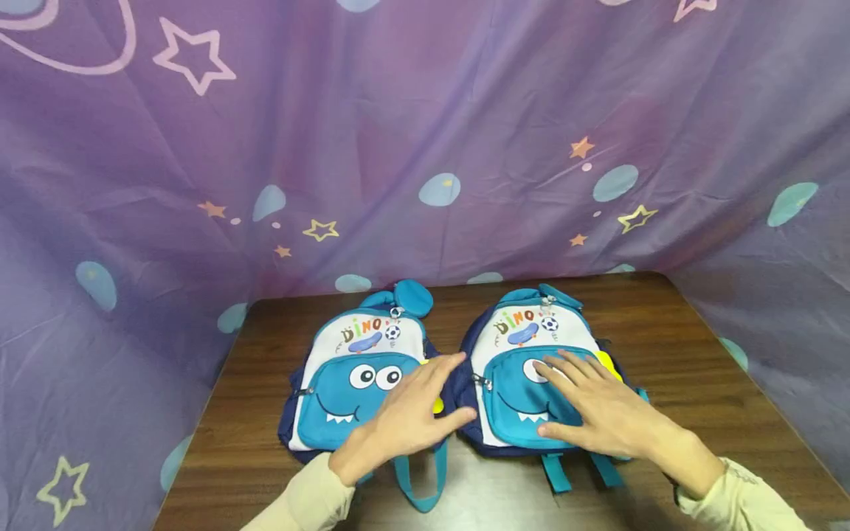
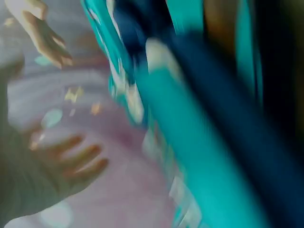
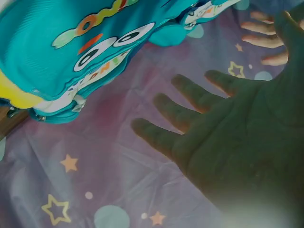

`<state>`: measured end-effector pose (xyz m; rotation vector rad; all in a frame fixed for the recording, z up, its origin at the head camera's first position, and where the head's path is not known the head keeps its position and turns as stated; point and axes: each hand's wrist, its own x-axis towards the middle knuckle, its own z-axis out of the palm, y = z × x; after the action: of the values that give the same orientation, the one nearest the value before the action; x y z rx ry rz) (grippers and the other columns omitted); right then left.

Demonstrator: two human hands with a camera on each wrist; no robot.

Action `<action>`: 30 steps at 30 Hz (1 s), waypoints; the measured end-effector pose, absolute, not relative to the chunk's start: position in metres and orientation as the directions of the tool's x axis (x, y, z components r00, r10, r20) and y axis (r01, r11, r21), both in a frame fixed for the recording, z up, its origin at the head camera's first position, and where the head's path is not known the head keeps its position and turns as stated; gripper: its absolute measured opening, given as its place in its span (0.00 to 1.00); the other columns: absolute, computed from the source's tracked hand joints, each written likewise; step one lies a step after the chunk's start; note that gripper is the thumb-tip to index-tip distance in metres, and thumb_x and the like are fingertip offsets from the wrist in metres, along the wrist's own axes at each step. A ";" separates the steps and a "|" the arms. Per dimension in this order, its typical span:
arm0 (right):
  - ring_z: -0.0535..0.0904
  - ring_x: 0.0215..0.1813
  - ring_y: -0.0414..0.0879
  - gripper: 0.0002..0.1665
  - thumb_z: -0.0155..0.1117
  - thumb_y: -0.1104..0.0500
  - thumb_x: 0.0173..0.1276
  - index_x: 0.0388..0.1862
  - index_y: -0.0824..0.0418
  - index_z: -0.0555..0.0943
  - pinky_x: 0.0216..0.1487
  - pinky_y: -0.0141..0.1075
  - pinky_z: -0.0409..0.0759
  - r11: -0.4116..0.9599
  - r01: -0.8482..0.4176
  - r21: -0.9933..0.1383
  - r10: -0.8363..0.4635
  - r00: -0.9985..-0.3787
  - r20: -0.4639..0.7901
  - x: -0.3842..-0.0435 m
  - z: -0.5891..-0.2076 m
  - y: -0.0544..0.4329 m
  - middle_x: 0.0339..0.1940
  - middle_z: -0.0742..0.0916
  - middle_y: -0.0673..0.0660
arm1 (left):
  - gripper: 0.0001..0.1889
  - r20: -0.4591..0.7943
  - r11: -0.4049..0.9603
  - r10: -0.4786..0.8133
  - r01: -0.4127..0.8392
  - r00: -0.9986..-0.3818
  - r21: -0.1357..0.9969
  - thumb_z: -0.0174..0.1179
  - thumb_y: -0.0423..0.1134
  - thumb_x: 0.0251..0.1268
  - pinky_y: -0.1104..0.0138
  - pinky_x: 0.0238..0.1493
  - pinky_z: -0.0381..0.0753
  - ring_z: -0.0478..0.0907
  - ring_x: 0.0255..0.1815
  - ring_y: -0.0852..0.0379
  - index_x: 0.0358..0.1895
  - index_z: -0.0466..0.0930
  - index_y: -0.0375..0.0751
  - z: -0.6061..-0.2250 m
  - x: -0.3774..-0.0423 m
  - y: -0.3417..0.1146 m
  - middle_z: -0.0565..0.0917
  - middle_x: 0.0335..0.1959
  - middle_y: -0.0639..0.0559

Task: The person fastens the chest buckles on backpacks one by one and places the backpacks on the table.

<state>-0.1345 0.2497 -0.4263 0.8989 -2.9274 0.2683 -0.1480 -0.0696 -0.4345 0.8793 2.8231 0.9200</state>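
Two small dinosaur backpacks lie side by side on the wooden table, white above with a teal front pocket showing eyes and teeth. Over the lower right of the left backpack [image 1: 339, 394] hovers my left hand [image 1: 412, 409], its fingers extended and thumb apart. My right hand [image 1: 604, 409] spreads its fingers above the pocket of the right backpack [image 1: 511, 405], overlapping one printed eye. In the right wrist view the right hand [image 3: 228, 123] shows straight fingers with nothing in them. The left wrist view is blurred; there the left hand [image 2: 52, 171] also has extended fingers.
A teal strap loop [image 1: 425, 501] hangs from the left backpack toward the front of the table [image 1: 226, 457]. Two short teal straps [image 1: 556, 472] stick out below the right one. A purple curtain [image 1: 372, 147] with stars rises behind and beside the table.
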 end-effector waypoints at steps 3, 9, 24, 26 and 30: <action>0.62 0.76 0.64 0.54 0.57 0.25 0.64 0.77 0.58 0.62 0.70 0.64 0.61 0.832 -0.533 -0.152 -0.522 -0.846 0.106 -0.133 -0.425 0.253 0.73 0.73 0.62 | 0.36 0.099 0.480 0.405 0.303 -0.909 0.823 0.57 0.54 0.73 0.48 0.66 0.73 0.70 0.70 0.44 0.77 0.53 0.50 -0.435 -0.150 -0.058 0.69 0.72 0.44; 0.63 0.75 0.65 0.57 0.59 0.25 0.63 0.76 0.64 0.63 0.69 0.64 0.62 0.854 -0.489 -0.175 -0.481 -0.872 0.092 -0.127 -0.430 0.258 0.73 0.72 0.64 | 0.33 -0.105 0.238 0.268 -0.040 -0.958 0.970 0.58 0.48 0.71 0.46 0.64 0.73 0.70 0.69 0.38 0.74 0.56 0.45 -0.436 -0.162 -0.036 0.68 0.70 0.36; 0.66 0.73 0.65 0.59 0.59 0.22 0.59 0.75 0.63 0.66 0.66 0.64 0.67 0.882 -0.430 -0.190 -0.425 -0.902 0.069 -0.119 -0.468 0.195 0.72 0.73 0.65 | 0.33 -0.128 0.413 0.102 -0.075 -0.987 0.908 0.58 0.44 0.64 0.49 0.71 0.64 0.66 0.70 0.38 0.69 0.63 0.35 -0.454 -0.223 0.017 0.70 0.67 0.33; 0.65 0.73 0.67 0.60 0.59 0.22 0.57 0.75 0.62 0.66 0.65 0.66 0.66 0.890 -0.424 -0.168 -0.429 -0.903 0.008 -0.118 -0.474 0.184 0.73 0.72 0.65 | 0.34 -0.148 0.404 0.094 -0.098 -0.984 0.909 0.58 0.43 0.63 0.50 0.71 0.65 0.67 0.70 0.38 0.70 0.62 0.33 -0.459 -0.225 0.023 0.71 0.67 0.32; 0.64 0.73 0.69 0.62 0.60 0.20 0.54 0.74 0.62 0.66 0.64 0.71 0.64 0.912 -0.405 -0.064 -0.408 -0.911 -0.057 -0.117 -0.486 0.170 0.74 0.71 0.66 | 0.37 -0.228 0.287 0.092 -0.194 -0.969 0.938 0.58 0.42 0.63 0.50 0.73 0.64 0.66 0.72 0.38 0.72 0.59 0.27 -0.462 -0.228 0.029 0.69 0.70 0.29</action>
<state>-0.1171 0.1696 -0.4865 0.6680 -3.1397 0.0810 -0.2285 0.0286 -0.4620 -0.0939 2.3186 1.7421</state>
